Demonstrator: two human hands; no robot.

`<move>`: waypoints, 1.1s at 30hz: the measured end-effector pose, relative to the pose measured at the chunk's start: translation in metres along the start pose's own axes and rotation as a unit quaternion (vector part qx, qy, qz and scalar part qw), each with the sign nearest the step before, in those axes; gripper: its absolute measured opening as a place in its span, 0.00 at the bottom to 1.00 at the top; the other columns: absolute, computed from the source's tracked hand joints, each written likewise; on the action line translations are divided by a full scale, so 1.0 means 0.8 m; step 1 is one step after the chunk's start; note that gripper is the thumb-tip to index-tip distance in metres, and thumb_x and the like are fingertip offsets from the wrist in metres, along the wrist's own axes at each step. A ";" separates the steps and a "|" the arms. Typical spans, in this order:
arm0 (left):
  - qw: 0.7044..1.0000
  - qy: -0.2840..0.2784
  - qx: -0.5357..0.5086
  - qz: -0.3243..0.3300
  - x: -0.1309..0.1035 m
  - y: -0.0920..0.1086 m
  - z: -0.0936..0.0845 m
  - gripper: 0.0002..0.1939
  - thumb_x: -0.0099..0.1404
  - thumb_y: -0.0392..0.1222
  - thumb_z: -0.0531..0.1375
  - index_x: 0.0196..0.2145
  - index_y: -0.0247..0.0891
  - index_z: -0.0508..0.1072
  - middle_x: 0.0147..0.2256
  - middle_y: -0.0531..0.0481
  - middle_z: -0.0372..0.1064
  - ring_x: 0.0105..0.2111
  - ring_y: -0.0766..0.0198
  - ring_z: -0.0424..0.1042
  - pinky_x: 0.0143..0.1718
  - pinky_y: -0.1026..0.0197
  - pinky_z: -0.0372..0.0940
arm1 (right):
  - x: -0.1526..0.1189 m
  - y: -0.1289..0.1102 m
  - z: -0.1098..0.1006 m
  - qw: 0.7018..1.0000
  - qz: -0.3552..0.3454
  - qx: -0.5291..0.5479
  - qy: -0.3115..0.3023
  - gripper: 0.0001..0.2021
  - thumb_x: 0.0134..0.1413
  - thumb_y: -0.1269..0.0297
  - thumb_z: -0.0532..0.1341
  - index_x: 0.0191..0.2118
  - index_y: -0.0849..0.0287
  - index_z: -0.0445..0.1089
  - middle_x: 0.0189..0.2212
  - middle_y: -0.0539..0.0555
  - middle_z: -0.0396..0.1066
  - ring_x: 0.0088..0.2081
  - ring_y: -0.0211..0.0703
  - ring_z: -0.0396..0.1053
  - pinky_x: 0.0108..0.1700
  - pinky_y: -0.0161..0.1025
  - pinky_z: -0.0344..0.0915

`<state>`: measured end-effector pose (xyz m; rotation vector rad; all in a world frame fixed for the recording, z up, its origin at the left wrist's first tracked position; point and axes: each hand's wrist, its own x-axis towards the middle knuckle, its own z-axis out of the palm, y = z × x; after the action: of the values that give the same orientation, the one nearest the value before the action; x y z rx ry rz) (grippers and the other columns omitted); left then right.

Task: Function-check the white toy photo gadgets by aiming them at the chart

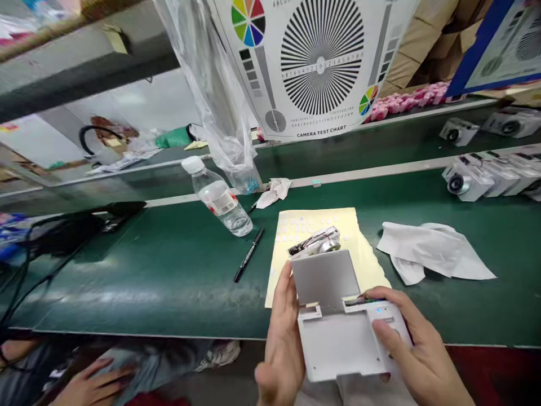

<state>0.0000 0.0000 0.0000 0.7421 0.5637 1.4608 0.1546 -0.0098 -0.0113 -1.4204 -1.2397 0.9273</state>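
Observation:
A white device (344, 347) with a raised grey panel (325, 279) is above the table's front edge. My right hand (416, 344) grips its right side, with the thumb beside a small blue light and the fingers over the top edge. My left hand (282, 338) lies along the left edge, its fingers stretched upward and its thumb apart. Whether its fingertips press on the panel is hard to tell. Just behind the panel, an opened white camera part (315, 242) with wires and a round metal piece rests on a yellow sheet (367, 254) dotted with small pale stickers.
A water bottle (217, 197) and a black marker (249, 255) are left of the sheet. White cloth (435, 251) lies to its right. Several white cameras (465, 177) stand at far right. A camera test chart (321, 67) hangs behind. Another person's hand (95, 383) shows at lower left.

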 end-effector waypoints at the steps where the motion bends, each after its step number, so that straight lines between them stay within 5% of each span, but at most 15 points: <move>1: 1.000 0.012 -0.015 0.013 0.002 -0.003 0.000 0.50 0.49 0.74 0.61 0.64 0.46 0.59 0.63 0.45 0.59 0.61 0.42 0.62 0.61 0.49 0.60 | 0.000 -0.002 0.000 1.000 0.023 0.014 -0.012 0.08 0.59 0.55 0.56 0.42 0.47 0.68 0.27 0.45 0.72 0.24 0.38 0.66 0.25 0.30 0.64; 8: 0.994 0.073 -0.033 0.075 0.005 -0.019 -0.008 0.30 0.59 0.66 0.59 0.54 0.51 0.69 0.48 0.51 0.75 0.48 0.54 0.74 0.52 0.53 0.68 | 0.008 -0.008 0.002 0.979 0.149 0.123 -0.070 0.21 0.55 0.43 0.59 0.45 0.53 0.65 0.23 0.46 0.64 0.18 0.36 0.62 0.15 0.30 0.64; 13: 0.989 0.030 0.073 0.127 0.000 -0.017 -0.018 0.30 0.62 0.69 0.52 0.46 0.43 0.73 0.20 0.51 0.73 0.54 0.51 0.68 0.65 0.48 0.48 | 0.012 0.000 0.002 0.965 0.168 0.185 -0.075 0.25 0.52 0.39 0.61 0.46 0.54 0.65 0.23 0.46 0.65 0.17 0.33 0.62 0.16 0.29 0.65; 19: 0.994 0.036 0.030 0.103 0.007 -0.011 -0.013 0.32 0.58 0.71 0.56 0.49 0.45 0.72 0.37 0.46 0.75 0.54 0.46 0.66 0.52 0.48 0.65 | 0.008 -0.001 0.002 0.963 0.174 0.198 -0.052 0.26 0.53 0.40 0.60 0.48 0.55 0.64 0.21 0.46 0.65 0.17 0.34 0.63 0.16 0.29 0.67; 28: 0.993 0.045 0.054 0.098 0.013 -0.012 -0.018 0.34 0.58 0.71 0.54 0.50 0.44 0.70 0.39 0.45 0.71 0.54 0.46 0.66 0.54 0.46 0.64 | 0.001 -0.014 0.005 0.968 0.157 0.195 -0.032 0.25 0.54 0.39 0.59 0.47 0.54 0.66 0.26 0.48 0.68 0.18 0.35 0.65 0.16 0.29 0.68; 31: 0.983 0.013 0.143 0.114 0.015 -0.008 -0.025 0.34 0.57 0.71 0.56 0.51 0.45 0.69 0.42 0.45 0.71 0.54 0.45 0.66 0.54 0.46 0.66 | 0.001 -0.015 0.004 0.967 0.166 0.192 -0.025 0.25 0.54 0.38 0.59 0.47 0.54 0.66 0.25 0.48 0.69 0.17 0.34 0.66 0.16 0.29 0.68; 33: 0.943 -0.065 0.299 0.128 0.019 0.000 -0.029 0.36 0.55 0.66 0.63 0.55 0.44 0.66 0.49 0.42 0.68 0.55 0.42 0.66 0.53 0.46 0.67 | 0.003 -0.015 0.003 0.971 0.158 0.176 -0.021 0.25 0.54 0.39 0.59 0.46 0.54 0.67 0.24 0.48 0.69 0.17 0.34 0.66 0.16 0.28 0.68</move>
<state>-0.0169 0.0172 -0.0138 1.4238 0.8478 1.4693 0.1498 -0.0071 0.0003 -1.3332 -0.8351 1.3293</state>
